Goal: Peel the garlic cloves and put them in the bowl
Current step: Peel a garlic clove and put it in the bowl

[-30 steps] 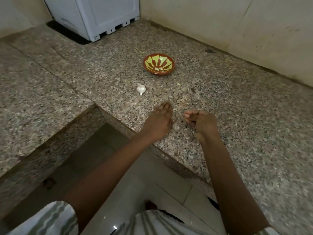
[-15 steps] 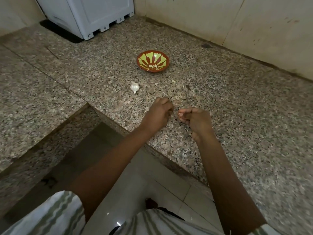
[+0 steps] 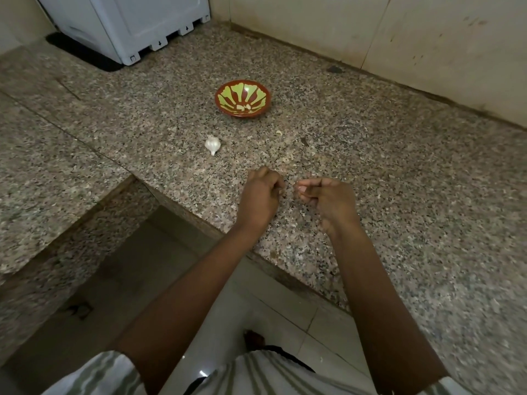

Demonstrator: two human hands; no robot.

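A red bowl [image 3: 242,98] with green petal markings stands on the granite counter [image 3: 399,172] and holds a few peeled garlic cloves [image 3: 244,107]. A white garlic bulb [image 3: 212,144] lies on the counter to the bowl's near left. My left hand [image 3: 261,199] hovers near the counter's front edge, its fingers curled around a small pale garlic clove [image 3: 281,191] that barely shows at the fingertips. My right hand [image 3: 325,198] is just to the right of it, fingers curled with the thumb against the index finger. Nothing shows in that hand. The two hands are a little apart.
Bits of garlic skin [image 3: 286,158] are scattered on the counter between the hands and the bowl. A white appliance [image 3: 137,21] stands at the back left. Tiled walls [image 3: 399,38] close off the back. The counter steps in at the left, with floor tiles [image 3: 137,280] below.
My left hand lay flat on the counter with straight fingers; its fingers have since curled up and closed. The right hand stayed curled and barely moved.
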